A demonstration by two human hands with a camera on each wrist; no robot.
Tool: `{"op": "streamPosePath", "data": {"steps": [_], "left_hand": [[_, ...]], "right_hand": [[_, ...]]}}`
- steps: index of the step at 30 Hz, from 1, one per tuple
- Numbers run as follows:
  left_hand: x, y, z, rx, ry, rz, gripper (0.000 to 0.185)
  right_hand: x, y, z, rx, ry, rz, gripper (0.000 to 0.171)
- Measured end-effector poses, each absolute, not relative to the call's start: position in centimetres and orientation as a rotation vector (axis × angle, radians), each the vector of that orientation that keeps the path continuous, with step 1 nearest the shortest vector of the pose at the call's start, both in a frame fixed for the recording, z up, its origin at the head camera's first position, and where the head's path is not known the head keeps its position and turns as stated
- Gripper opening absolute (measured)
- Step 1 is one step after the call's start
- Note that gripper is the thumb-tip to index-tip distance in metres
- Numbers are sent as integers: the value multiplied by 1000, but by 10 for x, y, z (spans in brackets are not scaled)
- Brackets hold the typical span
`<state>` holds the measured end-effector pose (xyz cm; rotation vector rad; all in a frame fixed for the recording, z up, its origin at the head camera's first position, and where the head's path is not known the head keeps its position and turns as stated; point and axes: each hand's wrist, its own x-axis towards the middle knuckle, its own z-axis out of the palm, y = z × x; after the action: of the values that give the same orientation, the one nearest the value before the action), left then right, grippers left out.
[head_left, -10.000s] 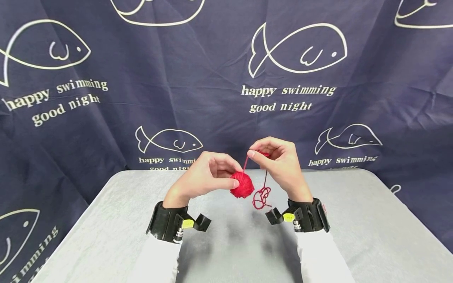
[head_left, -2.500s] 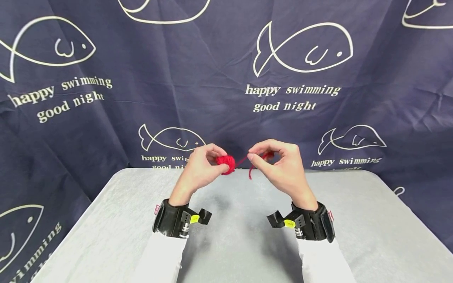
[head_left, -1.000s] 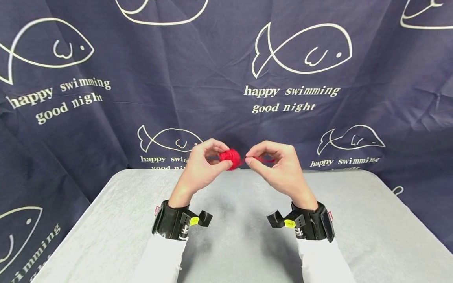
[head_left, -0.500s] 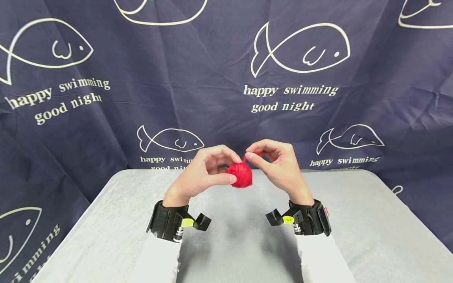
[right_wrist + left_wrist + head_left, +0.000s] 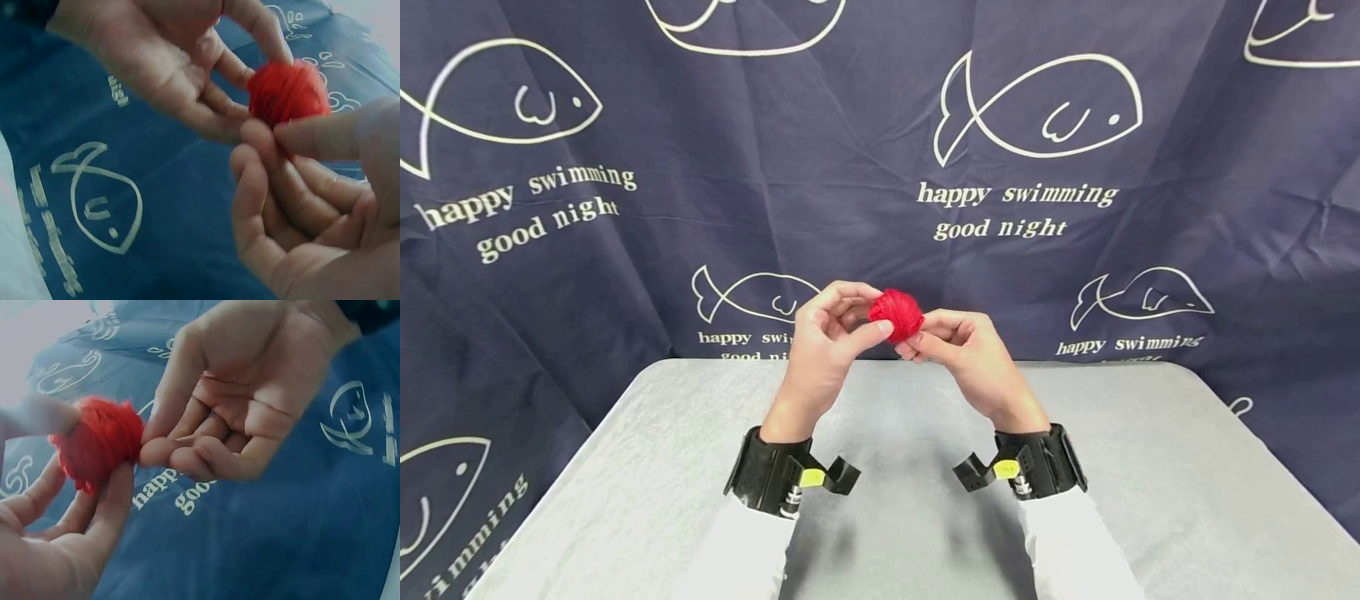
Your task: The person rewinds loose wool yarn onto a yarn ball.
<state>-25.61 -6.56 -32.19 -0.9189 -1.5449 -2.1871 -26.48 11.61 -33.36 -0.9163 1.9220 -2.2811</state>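
A ball of red yarn (image 5: 897, 313) is held up above the far edge of the table in the head view. My left hand (image 5: 820, 354) grips it from the left, thumb in front and fingers behind. Against the ball's lower right side, my right hand (image 5: 973, 358) has its thumb and forefinger pressed together. The right wrist view shows a short red strand (image 5: 285, 152) pinched between those fingertips, right beside the yarn ball (image 5: 289, 94). In the left wrist view the wound turns of the ball (image 5: 100, 444) show between my left thumb and fingers.
A grey-covered table (image 5: 902, 508) lies beneath both hands. Behind it hangs a dark blue cloth (image 5: 865, 167) with white fish and lettering. Black straps with small camera mounts (image 5: 842, 475) sit on both wrists.
Ten seconds ago a tangled loose tail hung from my right hand; no hanging tail shows now. Since half a second ago the ball has risen and my right hand has moved down beside it.
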Motion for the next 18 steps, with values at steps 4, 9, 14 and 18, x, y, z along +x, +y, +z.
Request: {"op": "streamPosePath", "data": {"steps": [4,9,14,18], "left_hand": [[-260,-64,-326,-926,-1697,-1893,30],[-266,-64,-330,-1080,-1869,-1403,34],[-272,-68,-337,-1066,-2011,-1080,37],[-279,-68,-348,-989,-2232,-1066,41]], "right_hand": [[-269,117,-336,-779,1691,-2307,18],[-276,130,-340,-751,1515,-2207,38],[-283,135,-347,-673,1689,-2104,44],[-294,133,-360,-544,1997,-1972,43]]}}
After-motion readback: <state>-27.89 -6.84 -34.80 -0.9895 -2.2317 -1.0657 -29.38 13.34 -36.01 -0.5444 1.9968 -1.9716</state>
